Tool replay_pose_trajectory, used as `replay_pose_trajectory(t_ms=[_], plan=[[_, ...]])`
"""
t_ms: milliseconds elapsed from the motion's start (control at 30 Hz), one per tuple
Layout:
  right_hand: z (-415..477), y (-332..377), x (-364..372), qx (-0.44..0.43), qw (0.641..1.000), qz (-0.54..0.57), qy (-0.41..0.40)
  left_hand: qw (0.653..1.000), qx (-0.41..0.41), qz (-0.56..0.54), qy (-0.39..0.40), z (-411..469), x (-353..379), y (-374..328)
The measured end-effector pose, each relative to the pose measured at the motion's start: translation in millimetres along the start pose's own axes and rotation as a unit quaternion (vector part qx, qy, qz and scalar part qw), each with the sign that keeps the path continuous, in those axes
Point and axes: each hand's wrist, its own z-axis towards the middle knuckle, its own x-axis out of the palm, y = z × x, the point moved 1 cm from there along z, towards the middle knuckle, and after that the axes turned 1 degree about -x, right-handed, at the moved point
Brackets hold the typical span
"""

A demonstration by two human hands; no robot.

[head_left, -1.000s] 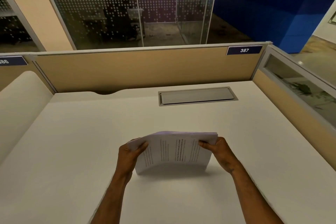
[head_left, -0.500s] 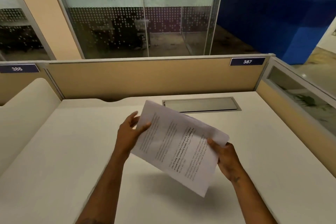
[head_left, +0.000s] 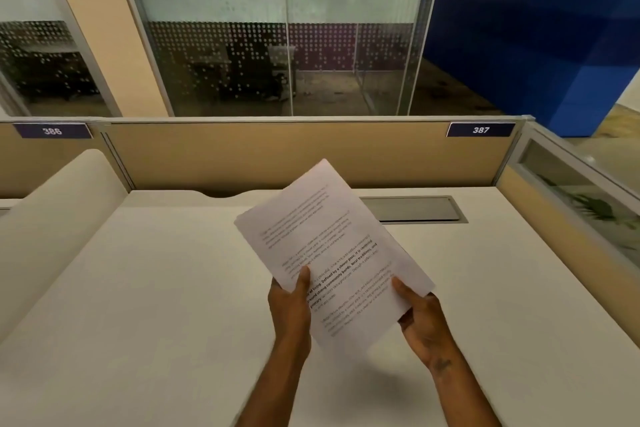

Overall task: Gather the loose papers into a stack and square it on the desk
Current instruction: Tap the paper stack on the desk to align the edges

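A stack of white printed papers (head_left: 329, 246) is held up in the air above the white desk (head_left: 156, 288), tilted with its top leaning to the left and its printed face toward me. My left hand (head_left: 289, 305) grips the stack's lower left edge, thumb on the front. My right hand (head_left: 420, 315) grips the lower right corner, thumb on the printed face. The sheets look roughly aligned, with a slight offset showing along the right edge. No loose sheets lie on the desk.
A grey cable hatch (head_left: 415, 209) is set into the desk at the back right, partly hidden by the papers. Tan partition panels (head_left: 242, 152) close the back and right side, labelled 386 and 387. A cream curved divider (head_left: 52, 218) rises on the left.
The stack stood on edge on the desk a second ago. Both hands have lifted and turned it upright, face toward me, and my left hand has shifted down to the lower left edge.
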Motion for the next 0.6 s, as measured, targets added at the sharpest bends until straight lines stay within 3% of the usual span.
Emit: replay_pose_trajectory(t_ms=[167,300,400,600], plan=[[8.5,37.7,-15.8,0.029,0.982,-0.169,0.077,0.985,0.055,0.116,0.113,20.8,-19.5,-19.5],[9.9,48.0,8.3,-0.042,0.971,-0.226,0.061,0.958,0.059,0.183,0.212,18.9,-22.0,-17.4],[4.6,38.8,16.0,-0.079,0.966,-0.247,0.021,0.954,0.067,0.205,0.21,14.1,-26.4,-10.3],[-11.3,21.5,13.1,-0.062,0.964,-0.256,0.044,0.956,0.052,0.204,0.202,10.1,-34.5,-5.5]])
